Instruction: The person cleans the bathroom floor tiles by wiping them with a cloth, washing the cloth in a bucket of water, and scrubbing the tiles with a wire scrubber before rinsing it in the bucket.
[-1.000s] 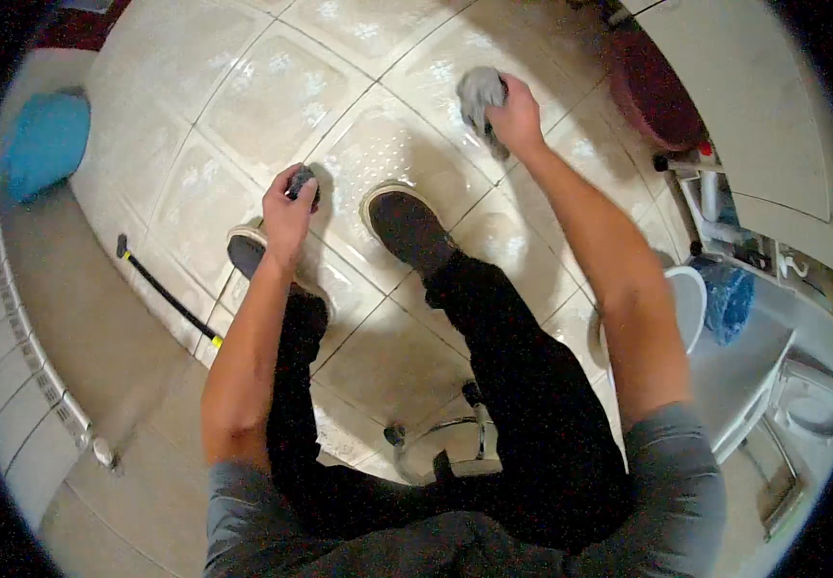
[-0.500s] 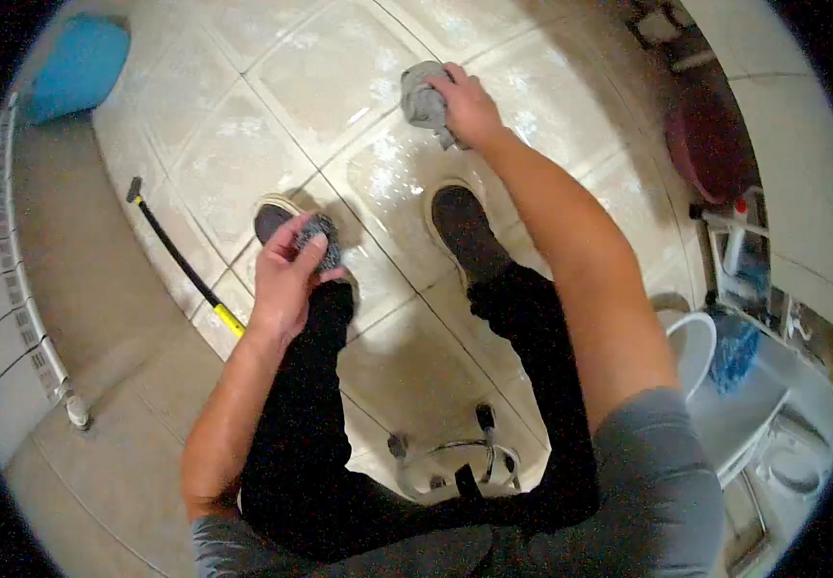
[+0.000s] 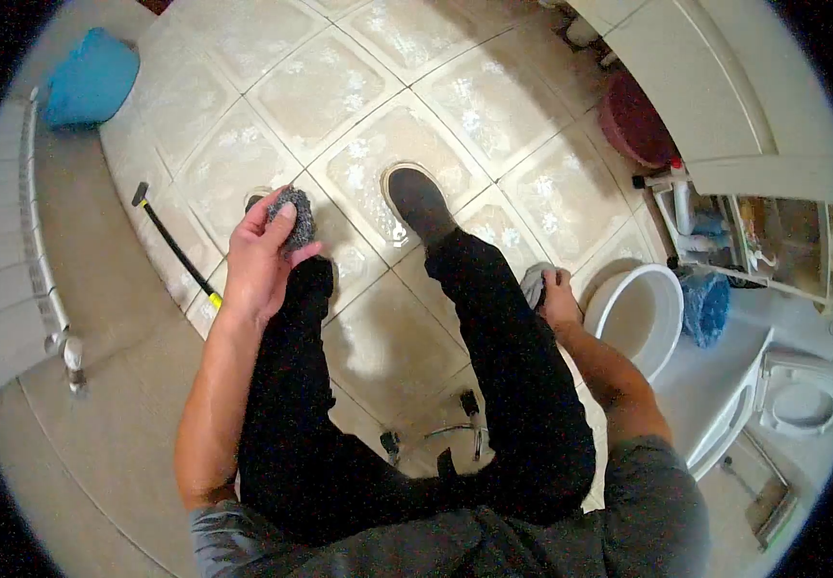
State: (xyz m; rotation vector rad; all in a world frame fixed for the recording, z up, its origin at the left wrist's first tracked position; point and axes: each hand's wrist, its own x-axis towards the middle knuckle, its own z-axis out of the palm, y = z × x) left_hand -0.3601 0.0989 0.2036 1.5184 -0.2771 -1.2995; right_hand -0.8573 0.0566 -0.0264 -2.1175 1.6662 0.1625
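My left hand [image 3: 267,250] holds a dark grey, curly scouring pad [image 3: 292,221] above my left shoe and lower leg. A crumpled grey cloth [image 3: 534,285] is in my right hand [image 3: 559,301], low beside my right knee and just left of a white basin [image 3: 674,306]. The fingers of my right hand are bent over the cloth and partly hidden. Pale floor tiles [image 3: 349,87] with whitish smears lie under and around my feet, with a wet shine near my right shoe [image 3: 418,200].
A blue tub [image 3: 98,77] stands at the upper left, with a black and yellow handle [image 3: 177,245] on the floor below it. At the right are a dark red basin [image 3: 636,120], a blue bag [image 3: 704,306] and white shelving. Wheeled chair legs [image 3: 455,432] show between my legs.
My right hand has drawn back from the tiles ahead, bringing the cloth down beside my right knee. My left hand still holds the scouring pad, now turned more upright. The view has shifted.
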